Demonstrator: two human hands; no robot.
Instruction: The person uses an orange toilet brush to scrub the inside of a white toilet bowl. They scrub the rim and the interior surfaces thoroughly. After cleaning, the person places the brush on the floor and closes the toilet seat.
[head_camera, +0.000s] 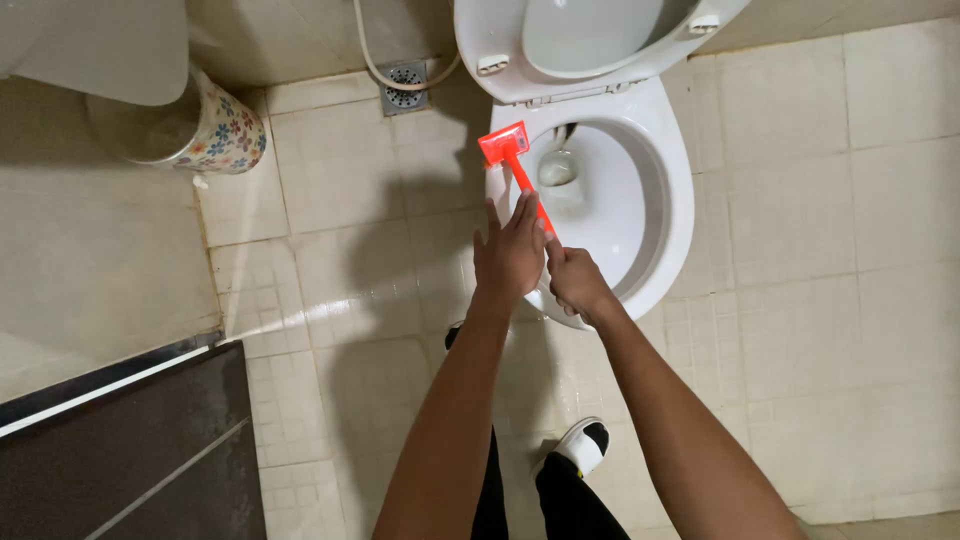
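A white toilet (668, 215) stands ahead with its seat and lid (590, 40) raised. An orange-red brush (505, 148) with a flat head rests on the bowl's left rim. Its handle runs down into my hands. My left hand (510, 255) lies over the handle with fingers stretched forward. Just behind it, my right hand (577, 283) is closed around the lower end of the handle, near the front rim. Water sits at the bottom of the bowl (557, 168).
A flower-patterned bin (225, 130) stands at the left by the wall. A floor drain (405, 85) and a white hose (385, 70) lie behind the toilet. A dark door threshold (120, 450) is at the lower left. My feet (580, 448) are on beige tiles.
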